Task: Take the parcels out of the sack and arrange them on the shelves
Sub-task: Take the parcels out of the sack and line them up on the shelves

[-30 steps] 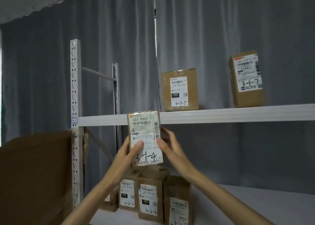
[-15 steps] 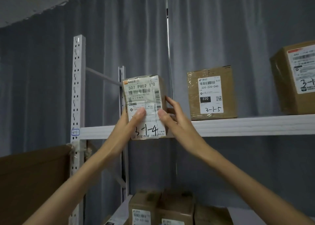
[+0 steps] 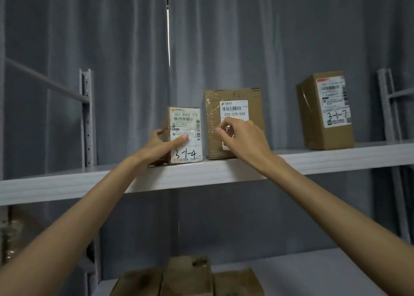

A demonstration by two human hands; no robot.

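Parcel 3-1-4 [image 3: 185,135] stands on the upper shelf [image 3: 201,174].
Left hand [image 3: 160,143] grips it, thumb across the label; right hand [image 3: 243,136] hovers loosely curled, fingers [image 3: 220,131] holding nothing.

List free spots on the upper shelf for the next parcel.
Bare upper shelf left of parcel 3-1-4, out to the upright; another gap between the middle parcel and 3-1-7. Crowded: 3-1-4 and the middle parcel nearly touch.
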